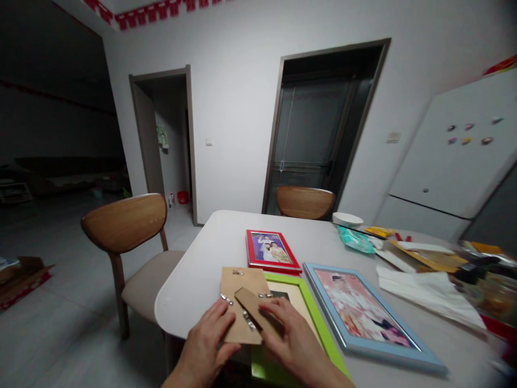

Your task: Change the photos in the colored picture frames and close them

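A brown picture-frame backing board (234, 285) with several metal clips is held over the near edge of the table. My left hand (208, 339) grips its left side, fingers on top and thumb near the lower edge. Slightly raised from the board's face is a narrow brown stand flap (251, 306). My right hand (293, 339) is closed at the board's right side, fingers by the flap and right-hand clip. Partly under the board and right hand lies a lime-green picture frame (317, 318), with a dark piece showing inside it.
A red picture frame (263, 265) and a light-blue one (329, 307) lie on the white table (194, 275). To the right are a teal packet (355, 240), white paper (428, 296) and a white bowl (347, 219). Wooden chairs (129, 221) stand left and behind.
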A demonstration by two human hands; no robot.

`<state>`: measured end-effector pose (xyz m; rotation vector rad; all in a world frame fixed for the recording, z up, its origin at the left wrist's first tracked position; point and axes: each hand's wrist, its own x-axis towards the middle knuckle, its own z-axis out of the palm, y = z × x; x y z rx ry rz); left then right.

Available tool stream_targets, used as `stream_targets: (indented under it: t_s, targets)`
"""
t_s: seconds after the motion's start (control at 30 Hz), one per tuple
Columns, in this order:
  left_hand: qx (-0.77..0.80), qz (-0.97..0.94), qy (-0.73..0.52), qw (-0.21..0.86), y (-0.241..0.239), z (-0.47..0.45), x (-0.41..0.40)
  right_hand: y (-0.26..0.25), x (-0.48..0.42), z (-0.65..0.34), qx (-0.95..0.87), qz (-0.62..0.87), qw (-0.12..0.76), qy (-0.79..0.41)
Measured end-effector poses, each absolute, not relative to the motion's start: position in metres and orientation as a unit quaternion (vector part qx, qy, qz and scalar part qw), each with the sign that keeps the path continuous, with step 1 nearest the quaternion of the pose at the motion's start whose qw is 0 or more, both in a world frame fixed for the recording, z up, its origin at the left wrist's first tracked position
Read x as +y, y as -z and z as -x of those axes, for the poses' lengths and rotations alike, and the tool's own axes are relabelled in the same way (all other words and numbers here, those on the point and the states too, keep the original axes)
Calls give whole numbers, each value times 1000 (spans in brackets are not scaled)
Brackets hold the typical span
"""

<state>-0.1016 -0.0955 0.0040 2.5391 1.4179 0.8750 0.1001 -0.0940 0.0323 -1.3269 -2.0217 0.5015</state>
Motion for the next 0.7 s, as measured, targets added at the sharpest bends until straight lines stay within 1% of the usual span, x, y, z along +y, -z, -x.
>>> stream_targets:
  t_s: [0.1, 0.23, 0.37, 0.5, 0.6, 0.7]
  targets:
    - [439, -854, -260, 101, -14, 61, -99, -29, -103, -141, -758, 548, 299, -188]
    - [412, -861, -259, 146, -9, 28, -101, -14, -109, -176, -745, 591, 257, -173]
    - [416, -864, -244, 145, 0, 20, -100, -1, -110, -183, -756, 588, 244, -151]
    - [409, -872, -229, 140, 7, 20, -102, 12, -112, -178, -773, 582, 235, -97]
    - [405, -874, -231, 137, 12, 23, -104, 18, -113, -176, -777, 579, 240, -61]
    - [396, -879, -220, 148, 16, 29, -107, 17, -109, -179, -783, 566, 252, -54]
